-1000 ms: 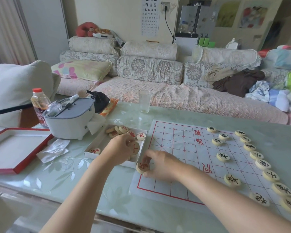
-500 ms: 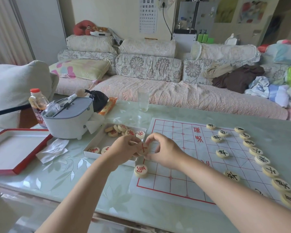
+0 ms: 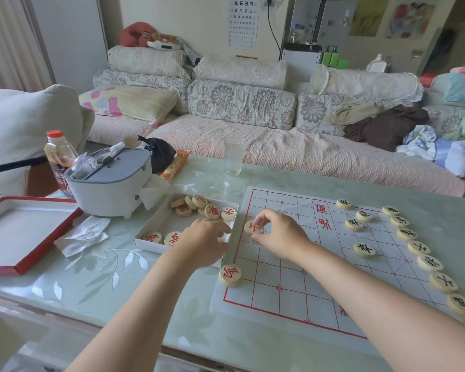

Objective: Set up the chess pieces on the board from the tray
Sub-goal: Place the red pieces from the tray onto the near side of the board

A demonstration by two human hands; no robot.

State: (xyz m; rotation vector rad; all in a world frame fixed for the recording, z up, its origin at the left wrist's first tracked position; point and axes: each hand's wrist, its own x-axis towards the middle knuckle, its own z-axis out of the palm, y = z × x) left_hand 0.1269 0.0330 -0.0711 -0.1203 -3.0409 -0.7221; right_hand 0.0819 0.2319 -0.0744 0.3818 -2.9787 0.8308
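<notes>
The right hand (image 3: 278,236) has its grip closed on a red-marked piece (image 3: 254,228), pinched by the rim at the left edge of the board (image 3: 293,285); the left hand (image 3: 203,242) reaches into the tray (image 3: 151,242) on the worktop, and I cannot tell whether its grip holds anything; the disc looks light, stiff and smooth, best taken across its rim.

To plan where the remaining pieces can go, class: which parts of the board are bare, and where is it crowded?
Bare: the white paper board's middle columns, between the right hand holding a red-lettered wooden disc and the black-lettered discs; also its near squares beside the corner red-lettered disc. Crowded: the right edge, and the white tray's far corner.
</notes>
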